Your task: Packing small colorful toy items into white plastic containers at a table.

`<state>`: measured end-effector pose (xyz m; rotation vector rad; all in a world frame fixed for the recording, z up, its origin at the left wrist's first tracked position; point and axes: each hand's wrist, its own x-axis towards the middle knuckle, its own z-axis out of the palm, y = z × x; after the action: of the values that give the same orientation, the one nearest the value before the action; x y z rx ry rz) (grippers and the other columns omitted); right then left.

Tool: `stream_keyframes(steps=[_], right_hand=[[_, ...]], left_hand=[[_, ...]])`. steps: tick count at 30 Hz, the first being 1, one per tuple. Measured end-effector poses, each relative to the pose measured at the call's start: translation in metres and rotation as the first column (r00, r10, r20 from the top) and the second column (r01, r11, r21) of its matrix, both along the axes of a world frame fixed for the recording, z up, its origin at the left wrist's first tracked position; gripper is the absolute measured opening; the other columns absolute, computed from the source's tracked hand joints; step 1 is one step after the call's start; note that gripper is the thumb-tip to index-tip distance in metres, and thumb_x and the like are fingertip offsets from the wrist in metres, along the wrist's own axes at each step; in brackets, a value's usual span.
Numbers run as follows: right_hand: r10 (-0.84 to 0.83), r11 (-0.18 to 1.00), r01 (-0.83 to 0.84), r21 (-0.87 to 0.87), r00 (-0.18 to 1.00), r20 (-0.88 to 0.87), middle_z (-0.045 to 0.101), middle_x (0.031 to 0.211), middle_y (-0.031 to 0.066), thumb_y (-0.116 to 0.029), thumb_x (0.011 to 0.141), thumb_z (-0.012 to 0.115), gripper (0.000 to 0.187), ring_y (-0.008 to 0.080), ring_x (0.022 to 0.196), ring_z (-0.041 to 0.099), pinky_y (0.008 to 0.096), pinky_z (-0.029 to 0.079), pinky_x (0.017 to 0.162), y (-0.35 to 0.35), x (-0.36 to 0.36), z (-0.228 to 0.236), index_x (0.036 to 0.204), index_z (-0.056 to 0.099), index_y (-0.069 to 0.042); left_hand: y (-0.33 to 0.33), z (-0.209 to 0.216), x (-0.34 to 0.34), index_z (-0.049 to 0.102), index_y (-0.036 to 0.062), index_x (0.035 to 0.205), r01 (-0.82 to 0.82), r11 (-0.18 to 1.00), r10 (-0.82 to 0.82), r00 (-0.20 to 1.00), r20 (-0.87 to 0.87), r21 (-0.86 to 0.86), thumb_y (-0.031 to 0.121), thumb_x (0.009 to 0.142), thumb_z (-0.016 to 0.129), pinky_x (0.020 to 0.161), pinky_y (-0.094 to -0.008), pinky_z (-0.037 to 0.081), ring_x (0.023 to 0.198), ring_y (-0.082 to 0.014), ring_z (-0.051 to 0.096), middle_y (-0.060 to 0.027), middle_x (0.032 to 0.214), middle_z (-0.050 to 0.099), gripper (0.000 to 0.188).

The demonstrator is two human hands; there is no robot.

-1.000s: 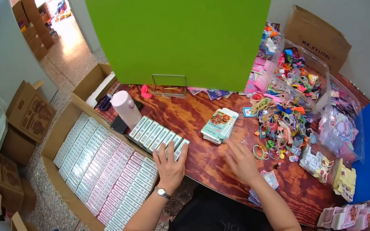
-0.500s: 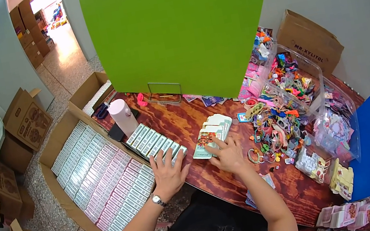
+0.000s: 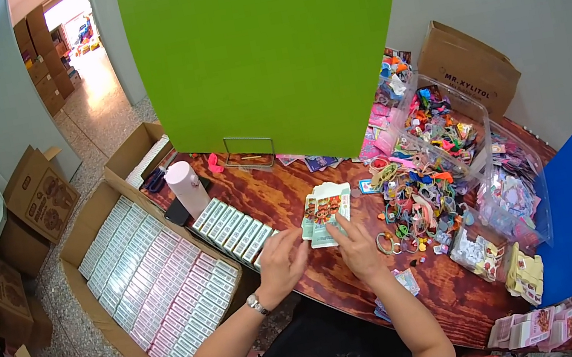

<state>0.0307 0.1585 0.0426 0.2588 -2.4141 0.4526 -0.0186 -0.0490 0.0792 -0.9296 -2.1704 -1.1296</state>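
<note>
A small stack of flat, mint-green folded cartons (image 3: 323, 206) with a colourful picture lies on the reddish wood-grain table (image 3: 334, 277). My right hand (image 3: 361, 251) rests on its lower right part, fingers stretched over the top carton. Close by the stack's left edge is my left hand (image 3: 282, 265), fingers extended and holding nothing that I can see; a watch is on that wrist. Behind and left of this hand stands a row of small white-and-green boxes (image 3: 229, 227), its near end partly hidden by the hand.
Left of the table, a large open carton (image 3: 75, 284) holds rows of green and pink boxes. A pink tumbler (image 3: 187, 188) stands behind the box row. Small colourful trinkets (image 3: 424, 204) and clear bins (image 3: 476, 107) fill the right side. A green board (image 3: 264, 52) rises at the back.
My left hand has left the near end of the box row and moved right, beside the cartons. The fanned stack has turned more upright, with my right hand still on it.
</note>
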Motion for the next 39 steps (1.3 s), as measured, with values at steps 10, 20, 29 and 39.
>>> stream_keyframes(steps=[10,20,29,39], right_hand=[[0.207,0.903,-0.138,0.406,0.97,-0.13,0.062,0.129,0.0109,-0.015,0.079,0.069,0.035,0.0274,0.111,0.061,0.0388,0.052,0.094,0.003,0.049,0.008,0.112,0.072,-0.003],[0.04,0.99,-0.06,-0.131,0.987,-0.153,0.063,0.124,0.0153,-0.005,0.076,0.078,0.035,0.0327,0.1,0.066,0.0418,0.054,0.088,-0.002,0.083,0.037,0.11,0.072,-0.008],[-0.085,0.979,0.07,-0.191,0.994,-0.071,0.061,0.131,0.0228,-0.012,0.083,0.078,0.032,0.0358,0.106,0.066,0.0424,0.053,0.088,-0.001,0.086,0.037,0.113,0.072,-0.008],[0.052,0.164,0.179,-0.97,0.98,0.19,0.063,0.126,0.017,-0.009,0.099,0.06,0.019,0.0183,0.097,0.066,0.0337,0.055,0.085,-0.002,0.095,0.052,0.114,0.067,0.0]], left_hand=[[0.051,-0.011,-0.012,0.037,-0.005,0.147,0.284,0.85,-0.527,0.459,0.715,0.444,0.026,0.088,0.079,0.091,-0.0308,0.053,0.11,-0.017,0.061,-0.0131,0.131,0.058,0.079],[0.063,-0.015,0.016,0.048,-0.0019,0.128,0.08,0.985,-0.161,0.748,0.643,0.154,0.038,0.066,0.092,0.09,-0.0411,0.054,0.107,-0.0296,0.067,-0.0213,0.115,0.065,0.086],[0.07,-0.02,0.046,0.052,0.0056,0.127,0.238,0.952,-0.282,0.927,0.249,0.192,0.016,0.069,0.086,0.083,-0.0422,0.055,0.103,-0.0354,0.065,-0.0157,0.116,0.063,0.067],[0.062,-0.023,0.048,0.057,0.0078,0.118,0.312,0.949,-0.305,0.944,0.124,-0.039,0.013,0.065,0.088,0.079,-0.0412,0.055,0.1,-0.0354,0.064,-0.0158,0.114,0.061,0.062]])
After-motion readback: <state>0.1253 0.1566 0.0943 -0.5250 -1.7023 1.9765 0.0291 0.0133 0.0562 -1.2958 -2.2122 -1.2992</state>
